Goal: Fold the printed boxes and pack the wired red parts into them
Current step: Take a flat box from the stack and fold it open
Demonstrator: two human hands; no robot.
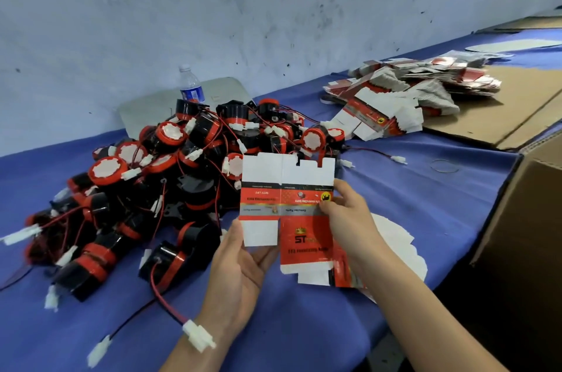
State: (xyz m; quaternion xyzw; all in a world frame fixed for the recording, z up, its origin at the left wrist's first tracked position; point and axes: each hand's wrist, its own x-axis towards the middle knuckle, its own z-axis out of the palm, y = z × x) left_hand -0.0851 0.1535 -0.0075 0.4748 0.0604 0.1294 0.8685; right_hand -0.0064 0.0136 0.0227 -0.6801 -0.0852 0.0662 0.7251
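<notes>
A flat, unfolded printed box, red and white, is held upright over the blue table between both hands. My left hand grips its lower left flap from below, thumb on the front. My right hand pinches its right edge near the yellow logo. Behind it lies a big heap of wired red and black parts with white connectors. One such part lies just left of my left hand, its red and black wire running under my wrist.
A pile of flat printed boxes lies at the back right on brown cardboard. An open carton stands at the right table edge. A water bottle stands by the wall. White paper lies under my right arm.
</notes>
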